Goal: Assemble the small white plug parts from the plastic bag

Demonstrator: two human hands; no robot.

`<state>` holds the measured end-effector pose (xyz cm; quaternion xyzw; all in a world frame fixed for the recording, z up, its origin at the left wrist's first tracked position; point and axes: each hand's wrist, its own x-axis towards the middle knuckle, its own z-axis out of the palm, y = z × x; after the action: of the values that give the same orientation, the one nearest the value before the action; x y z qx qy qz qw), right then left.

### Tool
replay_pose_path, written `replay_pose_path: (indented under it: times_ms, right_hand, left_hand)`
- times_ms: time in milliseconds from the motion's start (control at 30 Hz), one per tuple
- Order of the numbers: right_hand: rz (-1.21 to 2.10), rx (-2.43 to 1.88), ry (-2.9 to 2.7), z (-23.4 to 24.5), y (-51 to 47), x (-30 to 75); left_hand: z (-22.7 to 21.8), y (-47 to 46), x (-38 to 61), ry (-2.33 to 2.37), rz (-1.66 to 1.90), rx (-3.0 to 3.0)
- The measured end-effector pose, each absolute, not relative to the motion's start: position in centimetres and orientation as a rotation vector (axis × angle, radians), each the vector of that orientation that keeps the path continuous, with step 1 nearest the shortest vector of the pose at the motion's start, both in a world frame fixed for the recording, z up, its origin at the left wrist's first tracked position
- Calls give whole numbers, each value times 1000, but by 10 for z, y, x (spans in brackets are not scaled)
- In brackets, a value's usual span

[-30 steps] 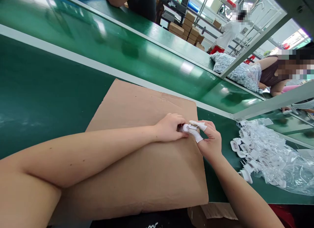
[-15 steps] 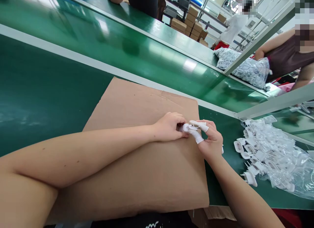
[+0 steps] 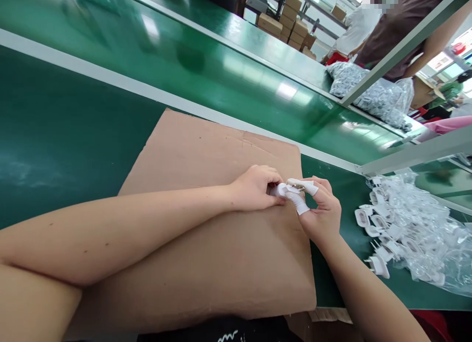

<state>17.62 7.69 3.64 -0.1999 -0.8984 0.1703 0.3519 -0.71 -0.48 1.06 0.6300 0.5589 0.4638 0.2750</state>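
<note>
My left hand [image 3: 256, 188] is closed in a pinch around a small white plastic part [image 3: 281, 190], just above the cardboard near its right edge. Facing it, my right hand [image 3: 321, 204] pinches the same part from the other side. White coverings wrap the thumb and index finger of my right hand. Most of the part is hidden by fingers, so its exact kind does not show. Beneath both hands lies a flat sheet of brown cardboard [image 3: 206, 263].
To the right, white plug adapters [image 3: 379, 266] lie heaped with clear plastic bags [image 3: 424, 229] on the green table [image 3: 66, 130]. A pale rail [image 3: 236, 123] runs behind the cardboard. Across it stand a filled clear bag [image 3: 368, 89], stacked cartons [image 3: 291, 25] and other people.
Both hands keep their pinch on the white part, with only a slight shift. The view has tilted a little. In the background, the person in the dark top has moved left and stands higher in view.
</note>
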Motion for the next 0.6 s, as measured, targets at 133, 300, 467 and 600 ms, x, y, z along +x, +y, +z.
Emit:
replay_pose_path:
  times_ms: [133,300,467,600]
  right_hand:
    - [418,-538,-2372,40,81,176]
    - [349,-596,-2397,40,79,178]
    - [317,-636,-2408,41,76,178]
    - [366,-672,-2453,44,78,178]
  left_hand:
    - [7,-4,-6,1504,1256,1681]
    - [6,-5,-3,1516,1278,1657]
    - [10,-8,-1,1546,1259,1603]
    - [13,-9,1,1565,1239,1591]
